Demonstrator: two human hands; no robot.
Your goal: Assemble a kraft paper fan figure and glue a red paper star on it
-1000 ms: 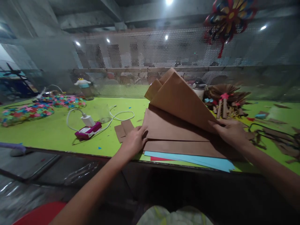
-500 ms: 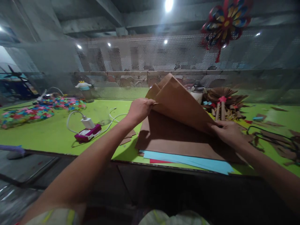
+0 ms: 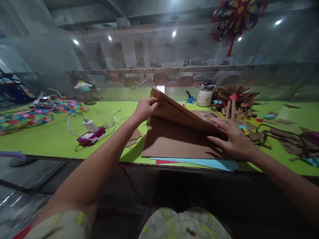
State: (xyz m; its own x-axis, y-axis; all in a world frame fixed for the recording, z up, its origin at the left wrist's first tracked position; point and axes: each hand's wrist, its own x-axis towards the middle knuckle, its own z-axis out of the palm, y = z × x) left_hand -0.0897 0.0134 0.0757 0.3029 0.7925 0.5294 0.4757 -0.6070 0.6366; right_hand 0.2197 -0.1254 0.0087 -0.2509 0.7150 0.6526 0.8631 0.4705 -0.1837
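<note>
Large brown paper sheets (image 3: 174,139) lie on the green table, with the upper ones lifted and slanting down to the right. My left hand (image 3: 146,109) pinches the raised left corner of the lifted sheets (image 3: 171,106). On the right, my right hand (image 3: 231,137) has its fingers spread, with the thumb apart, around the lower right part of the lifted paper. Light blue paper (image 3: 211,163) and a strip of red paper (image 3: 165,161) stick out from under the stack at the front edge.
A purple power socket with a white charger (image 3: 91,136) and cable sits left. Star-covered pieces (image 3: 27,120) lie further left. Behind stand a white jug (image 3: 205,95) and a lit phone (image 3: 160,88). A brown paper craft (image 3: 233,96) and black cords (image 3: 279,132) are right.
The lifted sheets have come down and flattened, with my left hand slightly further left. My right hand has opened from its grip on the paper's edge.
</note>
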